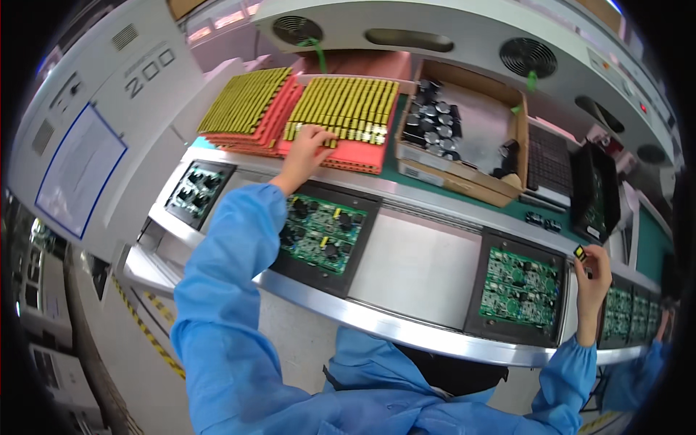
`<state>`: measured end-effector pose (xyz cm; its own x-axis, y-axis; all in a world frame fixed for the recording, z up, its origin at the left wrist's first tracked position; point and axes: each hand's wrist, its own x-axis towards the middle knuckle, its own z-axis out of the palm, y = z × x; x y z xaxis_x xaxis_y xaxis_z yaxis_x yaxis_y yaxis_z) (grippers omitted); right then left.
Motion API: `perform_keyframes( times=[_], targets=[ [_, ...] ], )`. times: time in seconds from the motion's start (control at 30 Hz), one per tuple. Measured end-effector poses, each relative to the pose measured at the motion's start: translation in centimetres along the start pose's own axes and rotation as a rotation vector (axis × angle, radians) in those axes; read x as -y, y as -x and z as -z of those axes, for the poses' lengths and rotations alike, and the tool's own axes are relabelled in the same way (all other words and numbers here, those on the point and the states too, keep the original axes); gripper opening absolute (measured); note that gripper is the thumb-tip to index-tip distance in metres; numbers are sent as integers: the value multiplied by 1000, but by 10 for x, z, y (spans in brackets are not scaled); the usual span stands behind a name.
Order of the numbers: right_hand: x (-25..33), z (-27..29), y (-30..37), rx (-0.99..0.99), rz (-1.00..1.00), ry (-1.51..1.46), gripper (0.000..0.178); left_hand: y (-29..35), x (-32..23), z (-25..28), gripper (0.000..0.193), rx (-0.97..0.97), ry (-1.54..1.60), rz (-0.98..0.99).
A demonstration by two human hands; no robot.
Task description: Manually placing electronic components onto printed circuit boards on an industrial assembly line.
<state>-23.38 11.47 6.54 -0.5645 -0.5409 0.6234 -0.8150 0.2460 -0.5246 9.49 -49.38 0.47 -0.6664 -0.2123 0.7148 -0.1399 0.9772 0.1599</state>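
Observation:
My left hand (306, 154) reaches over a pink foam tray (355, 154) lined with rows of small yellow-and-black electronic components (341, 105). Its fingers pinch one component at the near end of a row, still at the tray. Off to the right, my right hand (596, 270) holds up a yellow-and-black component (580, 253) between thumb and fingers. That hand is beside a green circuit board (520, 284) in a black carrier on the line. Below my left forearm lies another carrier with a populated circuit board (322, 232), partly covered by the sleeve.
Stacked pink trays of components (243, 105) stand at the back left. A cardboard box (464, 174) holds black capacitors (438, 123). A black bin (596, 192) stands farther right. More carriers (199, 190) lie along the metal rail (406, 319). A blue sleeve (634, 377) of another person shows at the right.

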Motion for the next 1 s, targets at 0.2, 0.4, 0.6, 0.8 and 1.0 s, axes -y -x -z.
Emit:
perform_keyframes(
  times=[0.2,0.4,0.6,0.8,1.0],
  targets=[
    [-48,9,4,-100,-115,-53,31,-6,-16,-7,32,-61,-9,34],
    [-50,-7,5,-89,-127,-72,31,-9,-25,3,35,-6,-102,17],
    [-42,-4,13,74,-170,-64,34,-11,-26,5,35,66,-167,-35],
    [-24,1,6,236,-166,-79,34,-9,-14,2,36,67,-342,-153],
    [-29,-2,11,417,-163,-18,33,-1,7,3,35,177,-432,-83]
  ],
)
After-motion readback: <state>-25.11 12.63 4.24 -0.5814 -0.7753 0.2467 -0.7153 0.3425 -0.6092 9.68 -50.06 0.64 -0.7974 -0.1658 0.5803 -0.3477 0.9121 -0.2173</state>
